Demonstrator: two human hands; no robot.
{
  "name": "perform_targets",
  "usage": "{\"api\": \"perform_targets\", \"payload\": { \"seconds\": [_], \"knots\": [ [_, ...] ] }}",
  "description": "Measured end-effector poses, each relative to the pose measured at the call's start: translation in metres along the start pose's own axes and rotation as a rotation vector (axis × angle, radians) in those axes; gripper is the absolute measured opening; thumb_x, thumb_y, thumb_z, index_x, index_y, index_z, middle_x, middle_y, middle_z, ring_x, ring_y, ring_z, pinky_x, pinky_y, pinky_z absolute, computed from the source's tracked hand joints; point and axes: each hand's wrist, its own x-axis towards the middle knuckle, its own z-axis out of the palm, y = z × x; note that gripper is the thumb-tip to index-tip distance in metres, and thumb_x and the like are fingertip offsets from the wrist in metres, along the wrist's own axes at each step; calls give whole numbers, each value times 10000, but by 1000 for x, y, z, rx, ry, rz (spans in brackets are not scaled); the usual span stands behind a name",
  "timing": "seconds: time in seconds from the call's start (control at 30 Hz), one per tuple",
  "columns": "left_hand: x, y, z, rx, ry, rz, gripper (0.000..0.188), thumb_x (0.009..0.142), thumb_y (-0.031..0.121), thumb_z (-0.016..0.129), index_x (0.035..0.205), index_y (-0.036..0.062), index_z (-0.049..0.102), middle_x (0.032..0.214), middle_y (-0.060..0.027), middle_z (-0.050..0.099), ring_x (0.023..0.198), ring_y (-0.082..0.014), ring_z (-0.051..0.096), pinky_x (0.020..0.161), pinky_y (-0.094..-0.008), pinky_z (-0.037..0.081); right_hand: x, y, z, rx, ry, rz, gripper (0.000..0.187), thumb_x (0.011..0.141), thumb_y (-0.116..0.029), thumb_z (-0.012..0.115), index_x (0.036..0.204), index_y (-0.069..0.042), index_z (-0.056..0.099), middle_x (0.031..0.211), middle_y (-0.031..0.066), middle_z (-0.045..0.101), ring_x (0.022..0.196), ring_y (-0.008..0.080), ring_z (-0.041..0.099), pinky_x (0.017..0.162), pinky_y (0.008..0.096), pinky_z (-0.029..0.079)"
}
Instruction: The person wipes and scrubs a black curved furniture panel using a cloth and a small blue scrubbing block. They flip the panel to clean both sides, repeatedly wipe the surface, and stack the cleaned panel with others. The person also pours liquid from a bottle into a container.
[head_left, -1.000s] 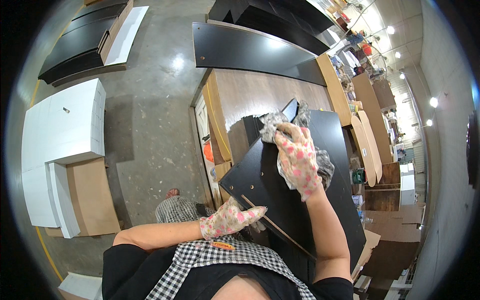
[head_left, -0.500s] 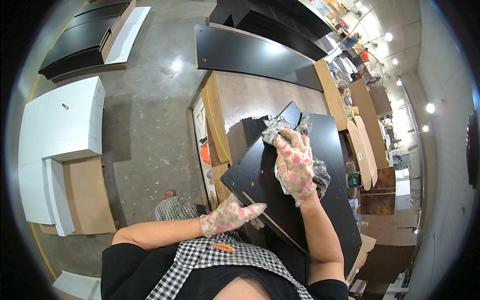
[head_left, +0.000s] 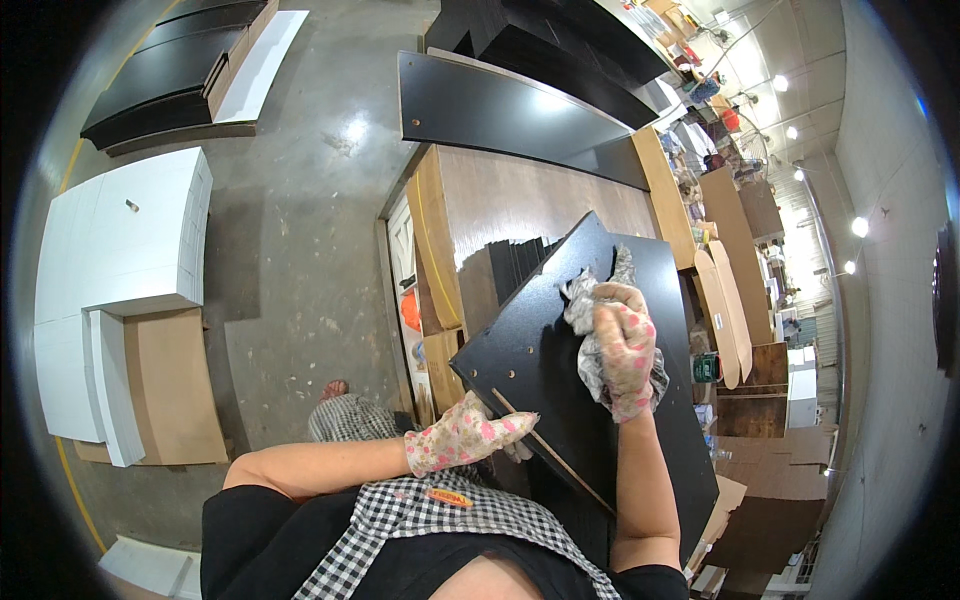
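Observation:
A black panel [head_left: 560, 330] with several small drilled holes lies tilted before me, a narrow pale groove [head_left: 550, 450] along its near edge. My right hand [head_left: 625, 350], in a white glove with pink spots, is closed on a crumpled grey patterned rag [head_left: 592, 368] pressed on the panel's surface. My left hand [head_left: 470, 435], in a matching glove, grips the panel's near-left edge with the thumb on top beside the groove. Its other fingers are mostly hidden below the edge. Dark stacked panels [head_left: 520, 265] show under the far-left side.
A wooden workbench [head_left: 540, 190] stands beneath, with a long black board [head_left: 510, 105] across its far end. White stacked panels [head_left: 130, 240] and a cardboard sheet [head_left: 180, 380] are on the floor at left. A green can [head_left: 706, 367] stands right of the black panel.
My right hand and the rag have slid right and slightly nearer across the panel. My left hand keeps its hold on the edge, and the panel sits nearly the same.

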Motion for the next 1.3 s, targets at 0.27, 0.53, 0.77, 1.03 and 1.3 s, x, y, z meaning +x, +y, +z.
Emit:
{"api": "perform_targets", "payload": {
  "seconds": [0.27,0.53,0.77,1.03,1.3],
  "knots": [
    [2,-12,3,-41,63,-63,302,903,136,720,1186,73,634,1119,-146,653,964,-257,663,830,-374,535,-9,-27,26,-248,-138,-352,222,753,-28,773,957,-28,684,993,145,661,933,313,642,838,384,511],
    [4,2,0,-212,35,-379,399,911,150,705,1256,2,571,1121,-78,671,980,-149,647,837,-316,540,1,-45,43,-206,-260,-407,195,759,-16,742,945,-25,688,950,121,648,881,304,631,783,391,509],
    [9,3,3,-228,39,-234,402,930,156,685,1270,8,530,1056,-86,671,866,-144,666,715,-304,567,0,-59,60,-136,-238,-415,209,758,33,739,954,-19,687,943,120,643,884,279,637,776,370,519],
    [2,4,-3,-308,-9,-462,468,923,151,702,1329,19,510,1174,-102,651,1008,-178,662,809,-335,554,7,-47,54,-123,-154,-402,167,764,-29,744,914,-30,670,936,117,646,885,309,623,778,421,502],
    [8,-20,-11,763,-54,320,452,918,153,681,1327,77,505,1106,-79,682,1023,-221,657,885,-384,537,-2,-53,66,-76,-556,-655,247,770,-105,762,1001,-97,676,984,94,639,922,300,623,821,416,506]
  ]
}}
